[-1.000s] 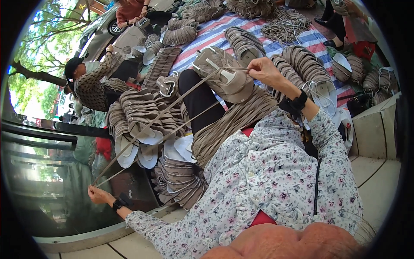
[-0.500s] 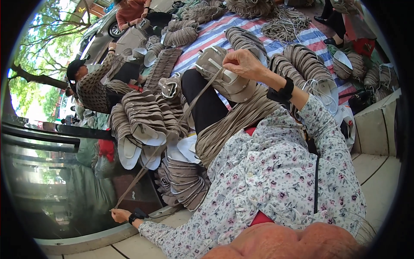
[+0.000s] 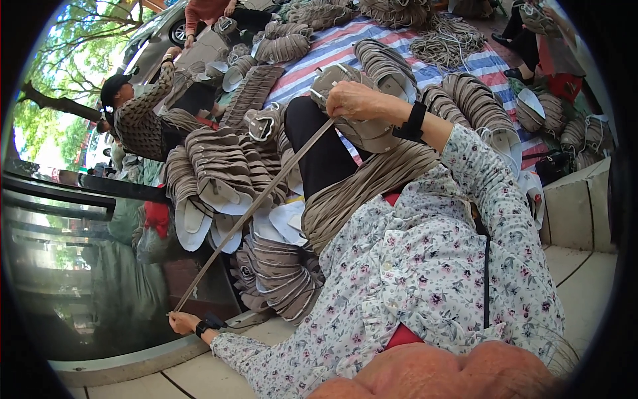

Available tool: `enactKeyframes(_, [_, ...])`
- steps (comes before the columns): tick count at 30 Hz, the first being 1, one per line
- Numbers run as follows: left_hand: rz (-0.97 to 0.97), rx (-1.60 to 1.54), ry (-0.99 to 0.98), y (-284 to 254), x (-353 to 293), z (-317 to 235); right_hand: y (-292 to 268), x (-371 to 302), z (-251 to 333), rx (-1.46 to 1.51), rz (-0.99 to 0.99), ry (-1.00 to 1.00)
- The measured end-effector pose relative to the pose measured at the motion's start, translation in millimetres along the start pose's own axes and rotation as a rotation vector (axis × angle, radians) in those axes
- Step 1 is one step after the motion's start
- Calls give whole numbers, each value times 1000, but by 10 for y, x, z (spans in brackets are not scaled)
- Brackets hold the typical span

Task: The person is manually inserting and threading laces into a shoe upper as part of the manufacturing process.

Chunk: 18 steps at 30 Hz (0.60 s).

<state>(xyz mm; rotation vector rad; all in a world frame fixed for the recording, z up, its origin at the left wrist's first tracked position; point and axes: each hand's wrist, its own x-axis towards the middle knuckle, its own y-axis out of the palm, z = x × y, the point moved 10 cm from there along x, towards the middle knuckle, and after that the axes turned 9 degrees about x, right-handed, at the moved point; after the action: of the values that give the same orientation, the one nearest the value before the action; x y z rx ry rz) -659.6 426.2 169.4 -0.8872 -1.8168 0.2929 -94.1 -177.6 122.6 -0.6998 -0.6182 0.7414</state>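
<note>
Covering the torso, nearest the camera: one white blouse (image 3: 432, 266) printed with small pink and grey flowers.

Item, lap: one thick hank of flat taupe fabric laces (image 3: 372, 181), laid crosswise, probably so that single strands come easily to either hand.

Item, left hand (image 3: 182, 324): reached out low to the side, fingers narrowed in a pinch on the far end of one long taupe lace (image 3: 252, 210). The wide reach appears to keep that strand taut and free of tangles.

Item, right hand (image 3: 355, 102): bent over the knee, fingertips gathered on the near end of the same lace; the exact point of grip is hidden behind the knuckles.

Item, directly beneath the right hand: one taupe mesh shoe upper (image 3: 372, 136) with pale trim, resting at the black-trousered knee (image 3: 318, 136), which seemingly serves as a stand at working height.

Item, left of the knee: nested rows of taupe shoe uppers (image 3: 216, 156) with white sole-shaped pieces (image 3: 193, 226) at their ends, presumably stacked so to save room.

Item, beyond: one red, white and blue striped sheet (image 3: 319, 60), likely shielding goods from the ground; on it, a loose heap of taupe cords (image 3: 448, 41).

Item, farther left: one co-worker in a patterned top (image 3: 137, 126), seated among similar stacks.
</note>
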Motion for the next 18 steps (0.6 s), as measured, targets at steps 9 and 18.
enactKeyframes(9, [116,27,-68,74,-136,91,133,79,-119,-3,94,10])
enactKeyframes(18, [208,6,-94,218,-228,171,105,-20,48,-4,-77,-78])
